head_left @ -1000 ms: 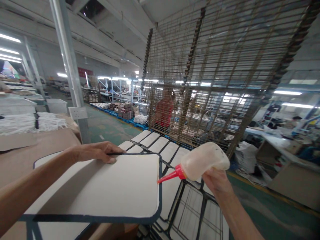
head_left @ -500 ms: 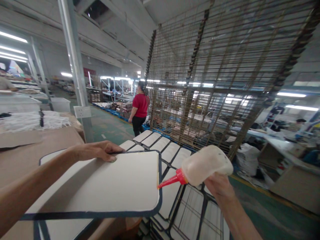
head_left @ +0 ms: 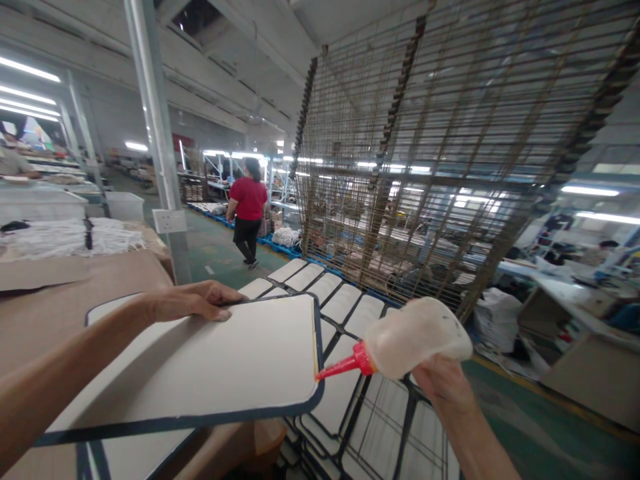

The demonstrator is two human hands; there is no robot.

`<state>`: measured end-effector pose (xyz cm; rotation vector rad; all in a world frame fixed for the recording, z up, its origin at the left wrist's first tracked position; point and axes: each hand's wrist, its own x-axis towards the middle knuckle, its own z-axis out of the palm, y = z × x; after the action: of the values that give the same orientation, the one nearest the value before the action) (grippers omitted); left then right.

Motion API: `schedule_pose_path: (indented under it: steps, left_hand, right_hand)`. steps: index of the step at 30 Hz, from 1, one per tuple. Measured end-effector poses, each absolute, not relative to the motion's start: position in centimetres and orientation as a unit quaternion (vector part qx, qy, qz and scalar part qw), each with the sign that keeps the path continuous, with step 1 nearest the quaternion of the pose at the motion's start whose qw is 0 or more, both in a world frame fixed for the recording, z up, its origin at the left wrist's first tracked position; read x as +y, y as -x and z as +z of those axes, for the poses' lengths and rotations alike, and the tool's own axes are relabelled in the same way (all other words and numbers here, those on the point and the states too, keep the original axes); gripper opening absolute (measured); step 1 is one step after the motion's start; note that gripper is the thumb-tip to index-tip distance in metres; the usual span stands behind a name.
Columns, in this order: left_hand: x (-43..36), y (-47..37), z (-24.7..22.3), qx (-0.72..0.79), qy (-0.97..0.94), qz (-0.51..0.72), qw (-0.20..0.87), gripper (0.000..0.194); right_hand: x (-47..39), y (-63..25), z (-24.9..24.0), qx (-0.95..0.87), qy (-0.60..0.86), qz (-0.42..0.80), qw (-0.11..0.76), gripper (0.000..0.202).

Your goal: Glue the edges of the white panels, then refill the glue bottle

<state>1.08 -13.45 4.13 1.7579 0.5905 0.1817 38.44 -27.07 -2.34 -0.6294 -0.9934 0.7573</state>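
My left hand [head_left: 197, 301] grips the far edge of a white panel with a dark blue border [head_left: 200, 373], thumb on top and fingers going under it. In my right hand [head_left: 440, 377] is a squeeze glue bottle [head_left: 417, 337], translucent and tilted, with a red nozzle [head_left: 345, 364] pointing left. The nozzle tip sits at the panel's right border, near its lower right corner. A thin yellowish line of glue [head_left: 315, 333] runs along the inner side of that border. My right fingers are partly hidden behind the bottle.
Stacks of similar white panels [head_left: 325, 288] lie beyond and below. Another dark-bordered panel [head_left: 145, 453] lies beneath the held one. A tall wire rack [head_left: 425, 167] leans behind. At left are a brown-covered table [head_left: 100, 280] and a metal post [head_left: 155, 120]. A person in red [head_left: 249, 200] is farther back.
The nozzle tip has shifted slightly down along the panel's right border, with the yellowish line visible above it. The person in red has moved to the left.
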Motion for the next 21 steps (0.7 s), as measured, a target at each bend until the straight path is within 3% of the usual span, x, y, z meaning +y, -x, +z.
schedule_pose_path:
  steps: [5, 13, 21]
  left_hand:
    - [-13.4, -0.5, 3.5, 0.260, -0.747, 0.093, 0.604, 0.053]
    - [-12.8, 0.7, 1.5, 0.262, -0.714, 0.121, 0.638, 0.048]
    - [-12.5, 2.0, 0.0, 0.286, -0.702, 0.159, 0.633, 0.050]
  right_hand:
    - [-27.1, -38.3, -2.8, -0.452, 0.288, 0.349, 0.768, 0.044]
    - [-27.2, -37.1, -3.3, -0.420, 0.300, 0.335, 0.789, 0.059]
    - [-26.7, -36.3, -4.7, -0.409, 0.304, 0.311, 0.802, 0.054]
